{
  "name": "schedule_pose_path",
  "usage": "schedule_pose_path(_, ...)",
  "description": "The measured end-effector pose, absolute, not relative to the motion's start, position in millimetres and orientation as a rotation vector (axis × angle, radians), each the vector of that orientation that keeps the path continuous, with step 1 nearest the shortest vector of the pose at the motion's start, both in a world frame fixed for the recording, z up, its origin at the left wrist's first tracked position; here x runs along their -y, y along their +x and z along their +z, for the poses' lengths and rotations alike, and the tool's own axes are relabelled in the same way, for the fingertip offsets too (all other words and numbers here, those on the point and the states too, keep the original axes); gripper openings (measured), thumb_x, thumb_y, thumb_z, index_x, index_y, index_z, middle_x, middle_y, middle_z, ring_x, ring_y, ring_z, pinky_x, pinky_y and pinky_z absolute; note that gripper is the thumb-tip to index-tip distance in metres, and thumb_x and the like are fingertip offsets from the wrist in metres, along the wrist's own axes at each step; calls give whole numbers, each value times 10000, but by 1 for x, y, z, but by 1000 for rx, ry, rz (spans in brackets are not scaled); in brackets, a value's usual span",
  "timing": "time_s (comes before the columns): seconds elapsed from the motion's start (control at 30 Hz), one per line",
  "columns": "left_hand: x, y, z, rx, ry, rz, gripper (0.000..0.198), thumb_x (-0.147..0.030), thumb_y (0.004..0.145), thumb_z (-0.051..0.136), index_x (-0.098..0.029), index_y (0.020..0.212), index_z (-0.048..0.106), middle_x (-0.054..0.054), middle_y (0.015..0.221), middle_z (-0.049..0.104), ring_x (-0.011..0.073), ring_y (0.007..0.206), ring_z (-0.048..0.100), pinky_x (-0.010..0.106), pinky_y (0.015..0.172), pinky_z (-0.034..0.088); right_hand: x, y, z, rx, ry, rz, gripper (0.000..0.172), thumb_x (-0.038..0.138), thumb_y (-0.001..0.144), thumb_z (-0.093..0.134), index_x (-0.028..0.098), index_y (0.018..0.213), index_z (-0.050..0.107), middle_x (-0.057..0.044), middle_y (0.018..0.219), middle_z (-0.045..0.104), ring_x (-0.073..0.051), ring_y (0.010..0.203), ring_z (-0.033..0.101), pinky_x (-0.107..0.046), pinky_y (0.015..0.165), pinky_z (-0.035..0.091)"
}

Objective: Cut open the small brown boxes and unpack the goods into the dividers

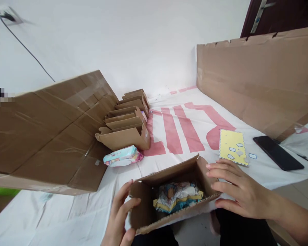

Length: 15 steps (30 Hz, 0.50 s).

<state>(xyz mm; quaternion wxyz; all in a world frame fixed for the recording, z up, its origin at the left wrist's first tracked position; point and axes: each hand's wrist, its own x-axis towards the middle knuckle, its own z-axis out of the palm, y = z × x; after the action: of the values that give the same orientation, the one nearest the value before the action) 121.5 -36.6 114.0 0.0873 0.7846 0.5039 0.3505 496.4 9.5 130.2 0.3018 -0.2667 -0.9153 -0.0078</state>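
Observation:
An open, narrow cardboard box sits at the near edge of the white-covered table, between my hands. Inside lie crinkled packets in white, yellow and blue; their exact kind is not clear. My left hand grips the left end, fingers over its rim and thumb low at the near corner. At the opposite end, my right hand has its fingertips on the rim and side, holding the box too. Beyond my left hand lies a soft pack of wipes, teal and pink, in front of a row of boxes.
Several open cardboard boxes stand in a row beside a tall cardboard panel on the left. To the right are a yellow card with small labels, a black phone and another cardboard panel. Red printing marks the cloth.

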Motion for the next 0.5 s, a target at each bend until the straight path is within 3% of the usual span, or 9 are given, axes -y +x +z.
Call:
schedule_pose_path(0.17, 43, 125, 102, -1595, 2055, 1247, 410, -588, 865, 480, -266, 1106, 562, 100, 1508, 364, 358, 1368, 356, 520, 1054, 352, -9, 499, 113, 2353, -707, 3, 372, 409, 853, 672, 178, 1131, 583, -142, 1251, 602, -291, 1280, 475, -476, 1058, 396)
schedule_pose_path(0.33, 42, 128, 96, -1590, 1792, 1365, 329, -525, 849, 545, -268, 1045, 607, 83, 1491, 402, 361, 1377, 353, 554, 1102, 288, -6, 486, 101, 2240, -729, 70, 295, 261, 869, 644, 171, 1138, 561, -147, 1275, 568, -265, 1235, 486, -427, 987, 470)
schedule_pose_path(0.5, 35, 131, 132, -1419, 1627, 1654, 141, -368, 867, 567, -259, 923, 636, 53, 1302, 537, 285, 1276, 490, 423, 1024, 422, -1, 472, 98, 2157, -747, 78, 266, 154, 840, 631, 161, 1092, 544, -152, 1260, 550, -267, 1226, 473, -423, 976, 482)
